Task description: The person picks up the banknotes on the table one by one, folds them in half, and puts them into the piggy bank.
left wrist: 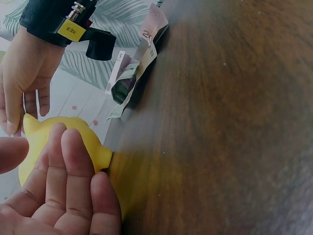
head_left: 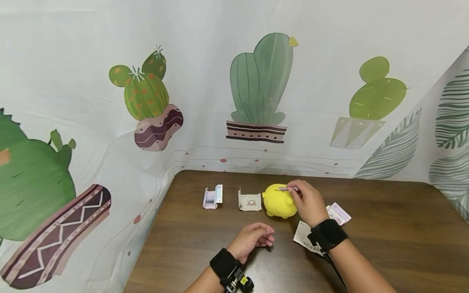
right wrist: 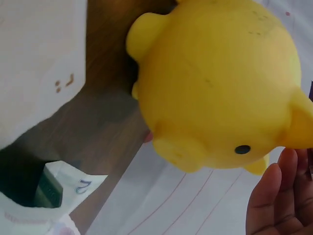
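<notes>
Piggy bank (head_left: 279, 202) stands mid-table, right hand (head_left: 307, 203) pinching a note (head_left: 283, 189) atop.

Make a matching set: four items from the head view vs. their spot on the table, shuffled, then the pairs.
Items:
1. yellow piggy bank
2. left hand
3. purple folded note
4. white folded note

Places:
A. farthest left on the table
B. just left of the piggy bank
C. under the right hand's fingertips
D. resting on the table, holding nothing

Pairs: 1-C, 2-D, 3-A, 4-B
</notes>
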`<action>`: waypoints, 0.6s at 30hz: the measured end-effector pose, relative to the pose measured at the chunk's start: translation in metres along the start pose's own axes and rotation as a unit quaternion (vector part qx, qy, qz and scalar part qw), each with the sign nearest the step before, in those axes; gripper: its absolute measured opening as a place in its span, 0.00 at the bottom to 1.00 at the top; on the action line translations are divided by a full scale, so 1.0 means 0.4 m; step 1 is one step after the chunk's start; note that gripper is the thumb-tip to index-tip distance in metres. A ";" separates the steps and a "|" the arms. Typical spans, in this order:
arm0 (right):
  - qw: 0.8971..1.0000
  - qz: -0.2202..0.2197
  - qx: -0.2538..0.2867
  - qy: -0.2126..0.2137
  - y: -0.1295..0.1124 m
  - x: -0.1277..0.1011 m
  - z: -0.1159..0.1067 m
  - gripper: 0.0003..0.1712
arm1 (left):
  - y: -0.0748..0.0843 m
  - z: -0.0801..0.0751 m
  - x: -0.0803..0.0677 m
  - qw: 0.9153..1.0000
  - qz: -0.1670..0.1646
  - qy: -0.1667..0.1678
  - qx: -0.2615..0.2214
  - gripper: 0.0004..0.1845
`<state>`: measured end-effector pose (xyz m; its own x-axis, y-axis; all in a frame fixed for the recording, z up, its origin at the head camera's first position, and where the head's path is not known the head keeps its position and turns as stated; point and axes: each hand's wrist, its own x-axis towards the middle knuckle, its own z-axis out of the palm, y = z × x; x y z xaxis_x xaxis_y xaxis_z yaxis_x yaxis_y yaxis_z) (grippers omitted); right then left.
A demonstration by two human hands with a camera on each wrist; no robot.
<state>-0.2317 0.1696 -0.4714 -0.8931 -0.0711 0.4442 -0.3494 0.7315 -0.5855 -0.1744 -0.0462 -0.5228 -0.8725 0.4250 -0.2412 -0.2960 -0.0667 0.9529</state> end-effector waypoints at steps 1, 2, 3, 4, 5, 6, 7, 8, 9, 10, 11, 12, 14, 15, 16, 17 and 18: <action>1.000 -0.003 -0.005 -0.001 0.000 0.000 0.002 0.06 | 0.001 0.000 -0.001 1.000 0.000 0.000 -0.001 0.17; 1.000 -0.006 -0.010 -0.001 0.001 0.000 0.004 0.05 | 0.001 0.000 -0.001 1.000 0.000 0.000 -0.001 0.17; 1.000 -0.009 -0.014 -0.001 0.001 0.000 0.005 0.05 | 0.001 0.000 -0.002 1.000 0.000 0.000 -0.001 0.16; 1.000 -0.010 -0.018 -0.001 0.002 0.000 0.005 0.05 | 0.001 0.001 -0.002 1.000 0.000 0.001 -0.001 0.16; 1.000 -0.012 -0.019 -0.002 0.003 0.000 0.005 0.06 | 0.000 0.001 -0.002 1.000 -0.001 0.001 -0.002 0.15; 1.000 -0.015 -0.021 -0.003 0.004 0.000 0.006 0.06 | -0.001 0.002 -0.001 1.000 0.000 0.002 -0.001 0.15; 1.000 -0.018 -0.023 -0.004 0.004 0.001 0.006 0.06 | -0.003 0.001 -0.001 1.000 0.000 0.002 -0.001 0.15; 0.999 -0.021 -0.025 -0.006 0.005 0.003 0.006 0.06 | -0.004 0.001 0.000 1.000 0.000 0.002 0.000 0.15; 0.999 -0.023 -0.026 -0.008 0.005 0.004 0.006 0.06 | -0.005 0.001 0.001 1.000 -0.001 0.002 0.000 0.15; 0.999 -0.027 -0.028 -0.010 0.004 0.006 0.006 0.06 | -0.006 0.000 0.001 1.000 0.000 0.002 0.001 0.15; 0.999 -0.030 -0.031 -0.012 0.004 0.008 0.007 0.06 | -0.007 0.000 0.002 1.000 0.001 0.002 0.001 0.15; 0.999 -0.033 -0.035 -0.013 0.004 0.009 0.008 0.06 | -0.007 -0.001 0.002 1.000 0.002 0.002 0.003 0.15; 0.998 -0.039 -0.042 -0.014 0.003 0.012 0.009 0.06 | -0.007 -0.001 0.003 1.000 0.000 0.001 0.004 0.16; 0.998 -0.043 -0.047 -0.015 0.002 0.014 0.009 0.06 | -0.006 -0.001 0.003 1.000 0.000 0.000 0.004 0.16; 0.997 -0.046 -0.052 -0.017 0.001 0.015 0.009 0.06 | -0.006 -0.001 0.003 1.000 0.001 0.000 0.004 0.16; 0.997 -0.049 -0.058 -0.018 0.000 0.016 0.009 0.05 | -0.005 -0.001 0.003 1.000 0.001 0.000 0.004 0.17; 0.996 -0.052 -0.063 -0.020 -0.001 0.017 0.008 0.05 | -0.005 -0.001 0.003 1.000 0.000 -0.001 0.005 0.17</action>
<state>-0.2387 0.1666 -0.4703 -0.8656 -0.1766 0.4686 -0.4045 0.7982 -0.4464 -0.1751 -0.0459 -0.5251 -0.8722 0.4261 -0.2404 -0.2915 -0.0581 0.9548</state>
